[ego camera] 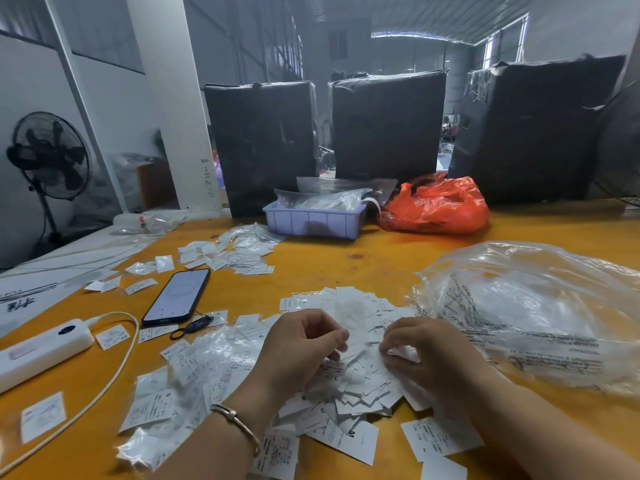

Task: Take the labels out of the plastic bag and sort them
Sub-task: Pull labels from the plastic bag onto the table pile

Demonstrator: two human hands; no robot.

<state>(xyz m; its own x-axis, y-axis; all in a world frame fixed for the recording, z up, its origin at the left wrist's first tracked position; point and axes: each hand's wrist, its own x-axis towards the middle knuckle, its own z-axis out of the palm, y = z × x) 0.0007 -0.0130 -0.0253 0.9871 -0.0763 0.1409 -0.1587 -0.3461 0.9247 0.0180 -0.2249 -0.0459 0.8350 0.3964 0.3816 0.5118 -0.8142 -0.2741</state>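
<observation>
**A:** Picking through the heap, by the look of it. Both hands sit over the pile of labels (349,379) in the middle of the orange worktop (363,261). The left hand (298,344) has its fingers curled, thumb and forefinger closed in a narrow grip, but whether a label is actually caught between them I cannot tell.

**B:** And the right hand (419,348)?

**A:** Fingers bent down onto the pile, tips pinching at the edge of a label (401,353), probably to peel one sheet free of the ones stuck beneath it.

**B:** Where is the plastic bag?

**A:** The clear plastic bag (540,317) lies slumped just to the right of the pile, printed text showing on its side. It looks mostly emptied, so I judge the taking-out largely done and the sorting under way.

**B:** Any sorted groups yet?

**A:** A looser scatter of labels (232,252) lies farther back, well apart from the main heap, near a lilac tray (315,223); that may be a separate group. Single labels lie near the phone (176,296) and the white power bank (41,348) on the left.

**B:** Risk?

**A:** The sheets are thin and overlapping, so lifting two at once seems likely.
</observation>
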